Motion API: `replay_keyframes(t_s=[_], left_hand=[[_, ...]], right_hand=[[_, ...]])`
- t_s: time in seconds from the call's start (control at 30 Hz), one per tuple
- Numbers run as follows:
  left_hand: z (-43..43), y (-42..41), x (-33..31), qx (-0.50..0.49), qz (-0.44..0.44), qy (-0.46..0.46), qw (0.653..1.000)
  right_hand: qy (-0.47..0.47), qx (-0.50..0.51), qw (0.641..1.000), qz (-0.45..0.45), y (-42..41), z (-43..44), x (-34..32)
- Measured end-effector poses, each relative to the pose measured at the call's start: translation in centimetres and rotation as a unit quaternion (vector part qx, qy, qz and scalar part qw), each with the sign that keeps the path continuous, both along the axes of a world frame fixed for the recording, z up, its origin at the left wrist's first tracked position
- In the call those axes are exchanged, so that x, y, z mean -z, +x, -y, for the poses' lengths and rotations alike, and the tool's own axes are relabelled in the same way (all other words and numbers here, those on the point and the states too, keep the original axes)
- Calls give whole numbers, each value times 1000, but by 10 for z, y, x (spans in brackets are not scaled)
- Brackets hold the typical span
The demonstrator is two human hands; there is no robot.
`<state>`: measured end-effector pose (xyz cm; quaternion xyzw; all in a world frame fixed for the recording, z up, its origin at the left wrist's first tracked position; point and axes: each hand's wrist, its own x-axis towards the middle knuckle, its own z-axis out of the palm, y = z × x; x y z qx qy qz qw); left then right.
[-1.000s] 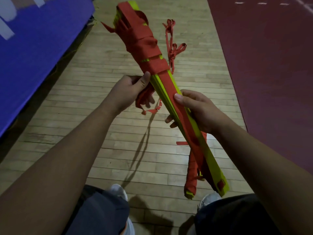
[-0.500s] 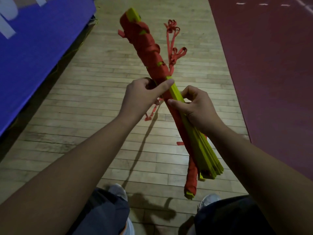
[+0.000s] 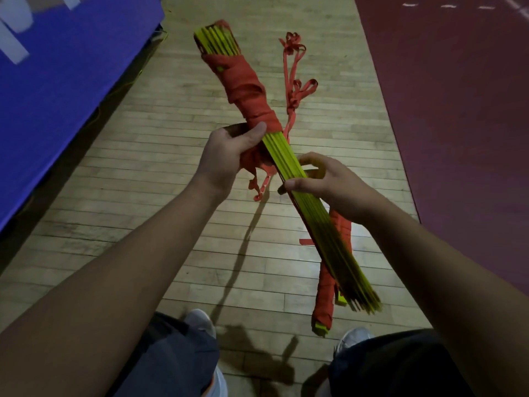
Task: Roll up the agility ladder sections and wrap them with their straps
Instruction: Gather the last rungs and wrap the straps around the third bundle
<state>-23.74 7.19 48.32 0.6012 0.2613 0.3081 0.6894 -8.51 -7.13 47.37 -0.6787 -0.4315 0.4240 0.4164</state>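
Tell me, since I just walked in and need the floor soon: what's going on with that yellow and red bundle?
A person holds a stack of yellow ladder rungs over the wooden floor. The left hand grips it where the red strap wrapping ends, loose strap dangling below; the right hand holds the bare rungs lower down. Only the far half is wrapped. A second, strap-wrapped bundle shows beneath.

You got a pretty dim shot, brightest on the wooden floor (image 3: 160,173) mid-frame. The ladder bundle (image 3: 282,151) threw a thin hard shadow toward your shoes (image 3: 200,322). Blue mat (image 3: 57,81) lettering was motion-smeared, and straight lines bowed at the edges.
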Motion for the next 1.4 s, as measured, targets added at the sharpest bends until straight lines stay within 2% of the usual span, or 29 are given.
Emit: replay_keyframes(t_s=[0.1,0.23,0.37,0.47,0.53,0.73,0.93,1.03,1.13,1.27,1.4], left_hand=[[-1,0,-1,30,16,3,999],[-3,-2,-4,54,16,25,998],[-10,-12,-10,69,-39,137,987],[-16,-23,-15,71,-124,236,961],[-19,-28,-13,89,-137,256,953],[-26,-27,-5,91,-199,241,946],[-5,-10,3,43,-201,178,962],[12,4,12,-35,-216,137,966],[20,13,17,-110,-195,68,972],[18,16,13,-138,-134,20,981],[14,17,12,-125,-107,-18,986]], right_hand=[[16,-61,998,22,-2,2,-3],[58,-65,996,29,-6,2,1],[82,-42,995,-44,-6,4,3],[90,-28,995,-26,0,7,3],[89,-22,996,-5,5,8,1],[77,36,996,6,7,6,2],[23,84,983,161,2,-4,15],[20,92,964,248,-5,-7,17],[29,84,948,306,-11,-7,18],[29,69,955,287,-9,-7,14],[17,50,977,205,0,-1,5]])
